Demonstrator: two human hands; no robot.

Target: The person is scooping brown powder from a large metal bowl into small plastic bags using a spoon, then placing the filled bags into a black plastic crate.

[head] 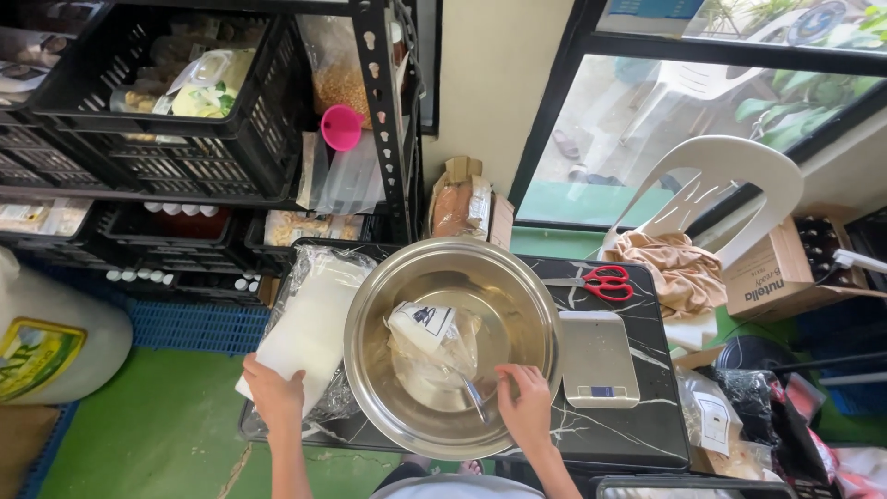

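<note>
1. A person stood over a small black marble-patterned table (637,420), seen from above, with both bare hands at its near edge.
2. The left hand (274,395) was closed around the near end of a clear plastic bag of white powder (309,319), which lay flat on the table, stretching away from that hand.
3. The right hand (524,404) pinched the handle of a metal spoon (474,395), fingers curled, with the spoon's bowl down inside a large stainless steel mixing bowl (517,305).
4. The mixing bowl sat between the two hands, just beyond them; inside it lay a small clear bag with a white label (427,334), holding pale contents.
5. Just to the right of the right hand stood a small digital kitchen scale (599,360); farther beyond it lay red-handled scissors (605,282).
6. The powder bag looked soft, fairly heavy and slippery, likely to sag if lifted by one end; supporting it underneath seemed safer.
7. The small bag looked light and floppy, easiest taken by its top.
8. Beyond the left hand stood black crates (185,139) on shelving and a pink funnel (341,127).
</note>
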